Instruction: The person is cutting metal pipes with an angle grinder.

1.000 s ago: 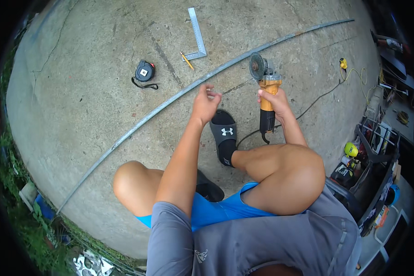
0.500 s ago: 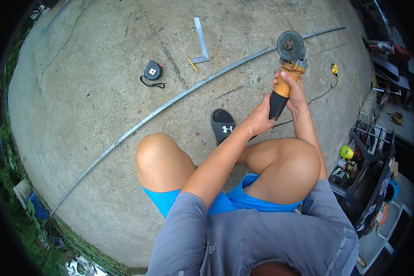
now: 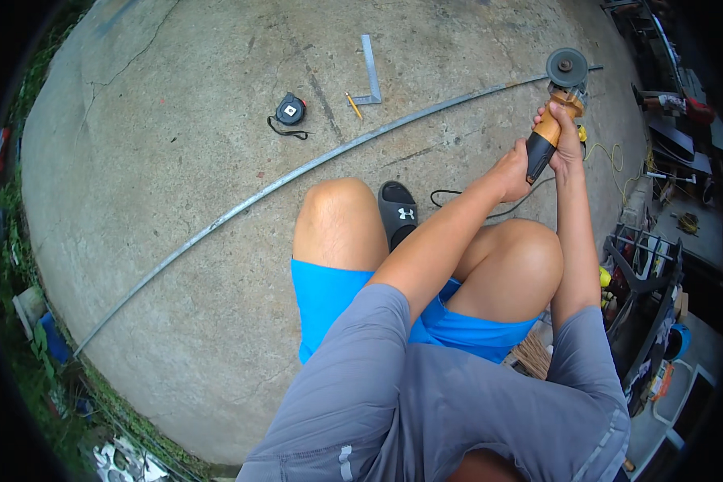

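Holding an angle grinder (image 3: 547,131) toward the right edge of the concrete floor (image 3: 217,321), with left hand (image 3: 512,173) wrapped around its black rear and right hand (image 3: 570,140), nearer the disc (image 3: 566,79), around its orange body. Pointing away and rightward, steeply across the metal pipe (image 3: 317,161) near its right end; cannot tell whether touching.

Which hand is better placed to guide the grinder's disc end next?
Probably the right hand: it grips the grinder by its yellow body, near the disc. The left hand is at the black rear end.
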{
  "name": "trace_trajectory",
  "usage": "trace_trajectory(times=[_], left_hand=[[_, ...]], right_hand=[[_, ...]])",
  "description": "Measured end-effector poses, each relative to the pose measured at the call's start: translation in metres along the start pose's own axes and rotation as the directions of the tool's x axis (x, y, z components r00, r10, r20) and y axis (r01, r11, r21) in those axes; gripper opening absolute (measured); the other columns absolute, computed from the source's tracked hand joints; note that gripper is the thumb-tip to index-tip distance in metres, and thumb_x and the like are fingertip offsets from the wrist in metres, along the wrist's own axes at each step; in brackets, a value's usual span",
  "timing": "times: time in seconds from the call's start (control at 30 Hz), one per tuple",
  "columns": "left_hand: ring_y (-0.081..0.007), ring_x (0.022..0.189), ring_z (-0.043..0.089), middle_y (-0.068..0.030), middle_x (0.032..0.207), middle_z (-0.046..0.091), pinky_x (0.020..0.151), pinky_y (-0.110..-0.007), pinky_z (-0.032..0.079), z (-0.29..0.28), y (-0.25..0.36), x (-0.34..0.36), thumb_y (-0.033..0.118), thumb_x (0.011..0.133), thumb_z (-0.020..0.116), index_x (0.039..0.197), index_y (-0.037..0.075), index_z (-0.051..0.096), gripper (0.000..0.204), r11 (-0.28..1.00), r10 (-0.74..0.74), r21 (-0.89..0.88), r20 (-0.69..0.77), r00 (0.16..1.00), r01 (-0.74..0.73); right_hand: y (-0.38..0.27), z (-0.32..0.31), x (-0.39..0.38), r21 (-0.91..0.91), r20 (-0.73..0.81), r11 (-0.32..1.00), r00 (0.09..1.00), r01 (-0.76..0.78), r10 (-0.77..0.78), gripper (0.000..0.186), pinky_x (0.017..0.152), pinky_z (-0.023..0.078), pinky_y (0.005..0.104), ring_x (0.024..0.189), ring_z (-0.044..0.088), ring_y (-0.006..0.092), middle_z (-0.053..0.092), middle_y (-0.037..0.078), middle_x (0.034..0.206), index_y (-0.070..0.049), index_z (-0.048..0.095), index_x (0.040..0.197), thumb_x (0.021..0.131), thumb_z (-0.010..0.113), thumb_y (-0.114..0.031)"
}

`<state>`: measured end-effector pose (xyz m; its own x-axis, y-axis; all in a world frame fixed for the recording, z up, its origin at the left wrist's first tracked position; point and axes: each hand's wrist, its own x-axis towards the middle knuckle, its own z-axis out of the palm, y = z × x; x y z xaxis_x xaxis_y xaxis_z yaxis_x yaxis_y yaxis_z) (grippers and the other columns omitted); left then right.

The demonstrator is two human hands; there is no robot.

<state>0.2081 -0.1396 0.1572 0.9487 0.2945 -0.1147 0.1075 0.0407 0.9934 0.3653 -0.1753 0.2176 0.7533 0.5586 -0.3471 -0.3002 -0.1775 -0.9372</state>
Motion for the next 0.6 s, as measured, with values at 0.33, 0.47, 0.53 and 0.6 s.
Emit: trace_trajectory(times=[0.33,0.47,0.53,0.6], left_hand=[[-0.0339,0.111,0.065,-0.0201,0.114,0.069,0.1,-0.039,0.048,-0.073,-0.104,-0.008,0.021,0.082,0.064,0.126,0.0,0.06,0.048,0.861,-0.354,0.354,-0.1,0.93,0.366],[-0.0348,0.11,0.064,-0.0207,0.113,0.069,0.095,-0.044,0.05,-0.127,-0.14,-0.002,0.024,0.085,0.064,0.116,0.007,0.065,0.035,0.752,-0.455,0.285,-0.429,0.781,0.594],[-0.0345,0.107,0.065,-0.0195,0.108,0.07,0.093,-0.043,0.05,-0.148,-0.152,-0.006,0.022,0.085,0.063,0.114,0.007,0.065,0.033,0.702,-0.51,0.259,-0.468,0.721,0.664],[-0.0342,0.104,0.066,-0.0172,0.105,0.072,0.092,-0.043,0.051,-0.162,-0.153,-0.015,0.02,0.085,0.062,0.113,0.008,0.065,0.031,0.668,-0.527,0.255,-0.501,0.687,0.699]], right_hand=[[0.004,-0.059,0.032,-0.311,-0.005,0.95,0.999,-0.039,0.039,0.033,0.061,0.055,0.0285,0.068,0.066,0.015,0.065,0.007,0.084,-0.002,0.061,0.101,0.083,0.077,-0.024],[0.038,-0.072,0.063,-0.408,0.057,0.903,0.983,-0.135,0.173,0.031,0.06,0.054,0.0282,0.067,0.065,0.0147,0.065,0.006,0.082,-0.001,0.062,0.099,0.082,0.078,-0.022],[0.052,-0.069,0.075,-0.429,0.083,0.885,0.968,-0.181,0.239,0.031,0.06,0.053,0.0281,0.067,0.065,0.0145,0.065,0.005,0.081,0.0,0.063,0.098,0.081,0.079,-0.02],[0.061,-0.064,0.083,-0.444,0.121,0.86,0.934,-0.252,0.336,0.031,0.06,0.053,0.0278,0.067,0.064,0.0138,0.065,0.004,0.081,0.0,0.063,0.1,0.08,0.079,-0.017]])
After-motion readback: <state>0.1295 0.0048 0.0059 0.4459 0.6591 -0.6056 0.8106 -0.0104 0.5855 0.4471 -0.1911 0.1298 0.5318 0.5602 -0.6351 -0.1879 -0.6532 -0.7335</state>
